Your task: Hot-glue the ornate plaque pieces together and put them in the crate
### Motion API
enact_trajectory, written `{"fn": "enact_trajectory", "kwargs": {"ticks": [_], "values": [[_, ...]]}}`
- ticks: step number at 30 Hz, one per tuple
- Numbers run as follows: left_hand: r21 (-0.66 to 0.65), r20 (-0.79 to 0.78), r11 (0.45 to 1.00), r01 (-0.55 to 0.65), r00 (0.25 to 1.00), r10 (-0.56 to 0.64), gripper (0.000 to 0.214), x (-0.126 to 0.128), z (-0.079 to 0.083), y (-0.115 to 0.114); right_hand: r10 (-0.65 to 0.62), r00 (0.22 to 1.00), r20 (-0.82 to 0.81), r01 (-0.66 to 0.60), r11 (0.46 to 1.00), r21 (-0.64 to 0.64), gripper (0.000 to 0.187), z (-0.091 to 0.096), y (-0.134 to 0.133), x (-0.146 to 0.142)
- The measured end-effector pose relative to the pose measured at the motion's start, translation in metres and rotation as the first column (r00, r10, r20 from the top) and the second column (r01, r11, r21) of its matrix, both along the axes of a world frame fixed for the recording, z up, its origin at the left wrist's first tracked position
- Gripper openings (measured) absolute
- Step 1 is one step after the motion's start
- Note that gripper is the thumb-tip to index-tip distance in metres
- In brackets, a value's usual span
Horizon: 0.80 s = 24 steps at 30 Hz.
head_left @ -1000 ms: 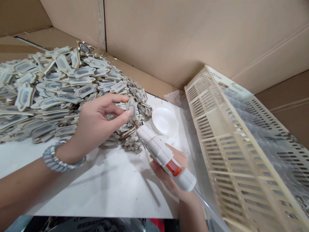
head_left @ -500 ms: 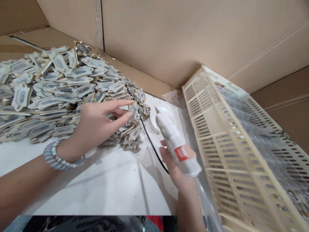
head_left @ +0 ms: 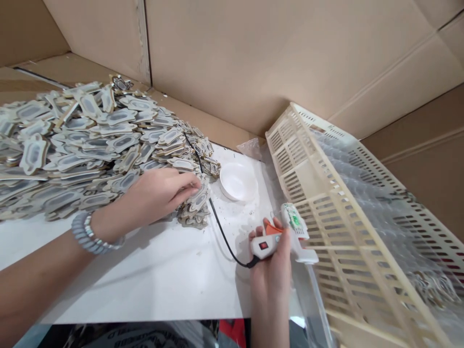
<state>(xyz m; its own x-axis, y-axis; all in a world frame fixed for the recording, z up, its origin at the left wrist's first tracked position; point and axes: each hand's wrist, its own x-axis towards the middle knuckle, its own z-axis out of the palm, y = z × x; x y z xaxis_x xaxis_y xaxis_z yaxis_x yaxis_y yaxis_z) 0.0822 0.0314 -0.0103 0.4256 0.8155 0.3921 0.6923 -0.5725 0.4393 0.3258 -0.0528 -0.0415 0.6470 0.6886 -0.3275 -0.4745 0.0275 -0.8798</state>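
My right hand (head_left: 270, 256) is wrapped round a white hot glue gun (head_left: 266, 245) with an orange trigger and a red switch. A clear glue stick (head_left: 319, 299) runs from its back end toward the bottom edge. The gun is held near the crate side, its nozzle not clearly visible. My left hand (head_left: 165, 193), with a beaded bracelet on the wrist, has thumb and forefinger closed on a small grey frame-shaped piece (head_left: 203, 189) at the pile's right edge. The fingers partly hide this piece. Many similar flat grey pieces (head_left: 72, 159) with tan edges lie heaped behind and left.
A white round dish (head_left: 238, 182) stands on the white table (head_left: 174, 275). A black cable (head_left: 226, 240) crosses from the pile to the gun. On the right, a cream slatted plastic crate (head_left: 308, 179) holds bubble wrap (head_left: 362, 193) and pieces. Cardboard walls (head_left: 253, 63) rise behind.
My right hand has turned the glue gun, drawing its nozzle back from above the dish toward the crate. My left hand has lowered slightly onto the pile's edge.
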Motion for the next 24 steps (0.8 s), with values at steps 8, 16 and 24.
{"fn": "enact_trajectory", "kwargs": {"ticks": [8, 16, 24], "values": [[0.065, -0.1, 0.998, -0.001, 0.995, 0.008, 0.043, -0.005, -0.003, 0.002, 0.02, 0.961, -0.277, -0.037, 0.998, -0.057, 0.052, 0.003, -0.002, -0.006], [0.148, -0.104, 0.989, 0.004, 0.995, 0.012, 0.045, -0.006, -0.001, 0.005, 0.182, 0.959, -0.217, -0.184, 0.983, 0.009, 0.038, -0.006, -0.02, -0.003], [0.187, -0.06, 0.982, -0.021, 0.998, 0.032, 0.043, -0.006, 0.001, 0.008, 0.223, 0.944, -0.241, -0.215, 0.975, 0.058, 0.058, -0.037, -0.062, 0.002]]}}
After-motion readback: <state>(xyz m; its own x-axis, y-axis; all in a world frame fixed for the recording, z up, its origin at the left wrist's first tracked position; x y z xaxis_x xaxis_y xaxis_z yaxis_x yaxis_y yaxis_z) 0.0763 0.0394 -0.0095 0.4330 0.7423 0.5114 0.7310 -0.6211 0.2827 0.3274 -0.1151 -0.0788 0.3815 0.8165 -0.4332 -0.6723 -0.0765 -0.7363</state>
